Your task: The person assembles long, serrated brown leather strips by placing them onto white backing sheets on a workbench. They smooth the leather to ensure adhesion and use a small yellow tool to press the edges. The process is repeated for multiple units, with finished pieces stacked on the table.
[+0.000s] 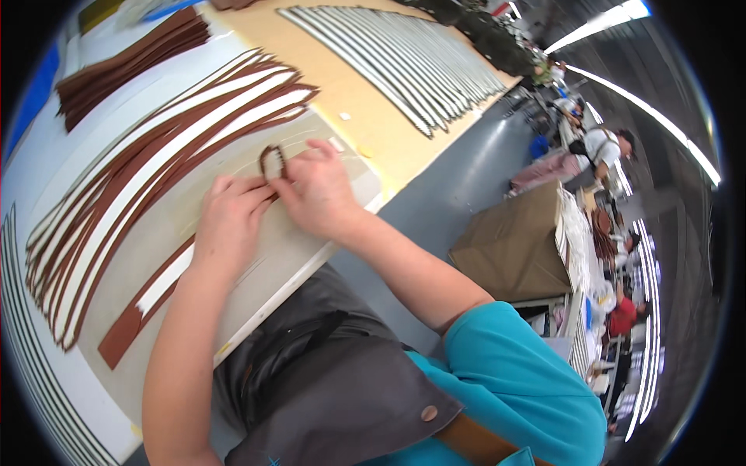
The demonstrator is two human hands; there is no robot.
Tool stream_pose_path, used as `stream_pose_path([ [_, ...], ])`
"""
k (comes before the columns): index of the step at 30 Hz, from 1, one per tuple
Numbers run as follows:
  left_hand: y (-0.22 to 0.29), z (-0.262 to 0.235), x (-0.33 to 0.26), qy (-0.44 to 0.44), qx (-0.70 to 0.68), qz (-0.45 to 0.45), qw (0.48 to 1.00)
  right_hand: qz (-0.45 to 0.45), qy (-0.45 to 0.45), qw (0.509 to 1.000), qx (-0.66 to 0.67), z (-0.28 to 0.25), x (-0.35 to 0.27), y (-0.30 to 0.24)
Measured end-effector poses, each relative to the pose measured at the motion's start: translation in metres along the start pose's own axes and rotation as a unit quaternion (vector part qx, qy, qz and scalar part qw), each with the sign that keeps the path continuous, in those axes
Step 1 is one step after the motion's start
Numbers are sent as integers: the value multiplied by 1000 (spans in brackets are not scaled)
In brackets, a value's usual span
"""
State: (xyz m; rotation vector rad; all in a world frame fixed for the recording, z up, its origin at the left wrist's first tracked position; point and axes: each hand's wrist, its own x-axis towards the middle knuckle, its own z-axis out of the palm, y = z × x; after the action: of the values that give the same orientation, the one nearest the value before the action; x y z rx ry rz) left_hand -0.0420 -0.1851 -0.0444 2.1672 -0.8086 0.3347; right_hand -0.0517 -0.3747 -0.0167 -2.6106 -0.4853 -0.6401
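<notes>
Left hand (pixel 228 221) and right hand (pixel 318 186), nearly meeting above a pale work board (pixel 291 252). Both are closed, fingers bent and drawn together, pinching a brown-edged white strip (pixel 165 286) near its upper end; the exact contact of the fingertips is partly hidden. This end curls up in a small loop between the hands, while the strip runs beneath the left hand to a solid brown lower end lying on the board. Beyond the left hand, a loose pile of brown-edged strips (pixel 116 180) lies lengthwise, partly over the board. Farther off are a bundle of dark brown strips (pixel 132 64) and, on a tan surface (pixel 330 78), a slanting row of slender pale strips (pixel 396 66). Nearest the body: a dark grey apron (pixel 334 404) over a teal shirt (pixel 517 361). At right, across a grey floor (pixel 435 194), stand a brown cloth-covered block (pixel 513 248) and a co-worker in a white top (pixel 600 147).
</notes>
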Motion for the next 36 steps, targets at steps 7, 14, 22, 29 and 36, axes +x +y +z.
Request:
stream_pose_path([
  [7,9,-4,4,-17,-47,-48,998,-22,-38,999,-31,-4,-3,-1],
  [14,7,-8,1,-22,-83,-106,991,-37,-92,994,-46,-5,-8,-6],
  [22,15,-6,-1,11,-171,-167,971,-42,-96,992,-64,-5,-13,-6],
  [29,0,-15,-4,8,-179,-173,968,-37,-84,994,-51,-6,-18,-9],
  [36,8,-34,-27,16,-131,-185,974,-34,-78,995,-42,-6,-24,-9],
])
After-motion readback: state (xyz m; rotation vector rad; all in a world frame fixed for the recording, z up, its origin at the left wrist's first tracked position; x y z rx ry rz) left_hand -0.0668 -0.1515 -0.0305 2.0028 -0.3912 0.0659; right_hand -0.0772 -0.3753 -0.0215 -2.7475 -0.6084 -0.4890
